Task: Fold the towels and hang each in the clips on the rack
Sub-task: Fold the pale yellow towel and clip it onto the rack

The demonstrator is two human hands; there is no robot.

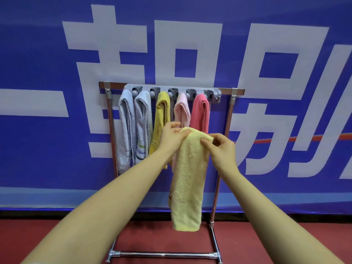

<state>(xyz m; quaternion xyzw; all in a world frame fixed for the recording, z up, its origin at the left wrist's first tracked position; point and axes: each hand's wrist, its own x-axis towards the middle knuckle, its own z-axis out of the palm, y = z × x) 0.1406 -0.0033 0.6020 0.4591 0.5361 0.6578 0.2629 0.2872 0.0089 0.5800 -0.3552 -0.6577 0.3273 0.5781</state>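
– Both forearms are reaching in from six o'clock; what are the fingers doing?

– Left hand [170, 138] and right hand [222, 149] are each pinching the folded top of a pale yellow towel [187, 180], which is hanging free in front of the rack [231, 111].

– How far along?

– Five towels are already hanging from the grey clip bar [172, 88] at twelve o'clock: two white, yellow, pink, red. I'm judging this one is left; a free clip isn't showing.

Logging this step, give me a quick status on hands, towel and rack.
Both hands, left and right, grip pale yellow towel, folded. Five towels hang on clip rack. Rightmost clip looks free.
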